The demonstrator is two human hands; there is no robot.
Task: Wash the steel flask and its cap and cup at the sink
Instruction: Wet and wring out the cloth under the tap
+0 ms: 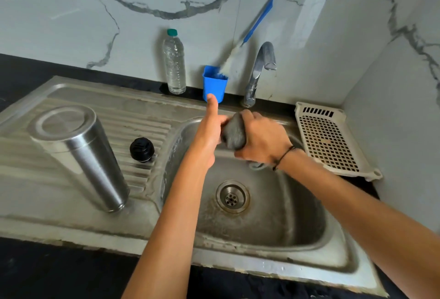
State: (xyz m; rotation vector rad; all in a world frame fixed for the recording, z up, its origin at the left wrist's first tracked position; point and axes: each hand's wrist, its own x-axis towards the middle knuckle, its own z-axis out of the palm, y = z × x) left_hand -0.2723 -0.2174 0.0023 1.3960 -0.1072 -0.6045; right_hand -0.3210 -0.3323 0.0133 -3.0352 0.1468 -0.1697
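A: Over the basin, mid-frame, both hands meet on a grey scrub pad (234,133). The right hand (260,141) has its fingers curled round it; the left hand (209,132) pinches its near side, with one finger sticking straight up.

B: And the things to wash?

A: All to the left of the hands. The flask (78,153) stands on the ribbed drainboard of the sink (142,227) at centre left; whether it is base up I cannot tell. Its long axis is upright, and in the wide lens it leans toward the upper left. The black cap (142,149) sits between the flask and the basin, apart from both.

B: The cup?

A: I can't pick it out for certain. A steel edge shows under the right wrist, but too little to name.

B: Which hand goes for the flask?

A: The left, I'd judge. It is nearer, and the cap lies nearer still on the same line. The right would have to cross over. The tap (258,72) at upper centre shows no running water.
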